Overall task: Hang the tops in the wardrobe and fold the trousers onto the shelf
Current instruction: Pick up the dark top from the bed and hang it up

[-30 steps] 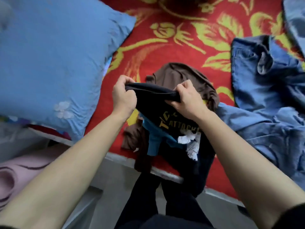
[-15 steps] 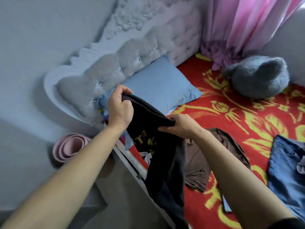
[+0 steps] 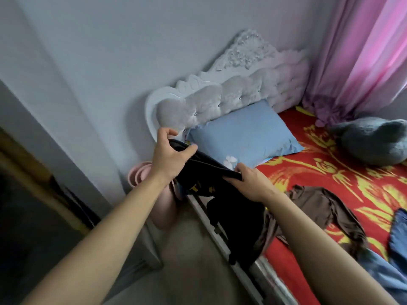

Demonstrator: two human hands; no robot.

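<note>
A black top [image 3: 233, 216] with yellow lettering hangs in the air beside the bed's edge. My left hand [image 3: 170, 155] pinches one end of its upper hem between thumb and fingers. At the other end my right hand [image 3: 250, 181] grips the hem, fingers curled round it. A brown top [image 3: 323, 205] lies crumpled on the red and yellow bedspread [image 3: 330, 172] just right of my right wrist. Blue jeans [image 3: 398, 236] show at the right edge.
A blue pillow [image 3: 244, 133] leans on the white tufted headboard [image 3: 231, 93]. A grey plush cushion [image 3: 374, 142] and a pink curtain [image 3: 361, 53] are at the right. Pink basins [image 3: 141, 172] stand on the floor. A dark wardrobe opening [image 3: 26, 216] is at the left.
The view has swung left, away from the bed toward the wall and wardrobe. Both hands carried the black top along; my left hand's grip loosened into a pinch.
</note>
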